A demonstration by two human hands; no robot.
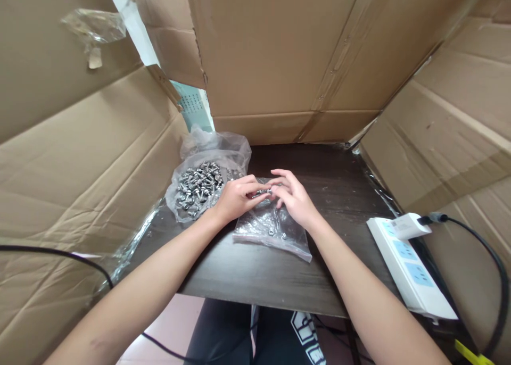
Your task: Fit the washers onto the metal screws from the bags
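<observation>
A small metal screw [262, 192] sits pinched between the fingertips of both hands just above a flat clear plastic bag [271, 227] lying at the middle of the dark desk [255, 280]. The left hand [235, 197] grips one end of the piece with thumb and forefinger closed on it, while the right hand [293, 197] meets it from the other side, its fingers curled onto the same piece; whether a nut or washer rides on it is too small to tell. A few loose fasteners show through the flat bag beneath the hands. Just left of that bag, touching the left wrist's side, an open bag of screws [199, 187] slumps with its mouth gaping and a heap of silvery hardware inside. The grip is a fingertip one on a slick, tiny part, so a slip could drop it onto the flat bag, from where it may roll toward the desk's near edge and the lap below. The left forearm lies close to the heaped bag, and a careless sweep could spill its contents across the desk. Right of the flat bag, near the desk's right edge, a white power strip [411, 269] carries a plugged adapter [409, 225] with a black cable [493, 269]; stray metal reaching its sockets would be a hazard. Cardboard walls [279, 61] close in behind and to both sides of the bag.
</observation>
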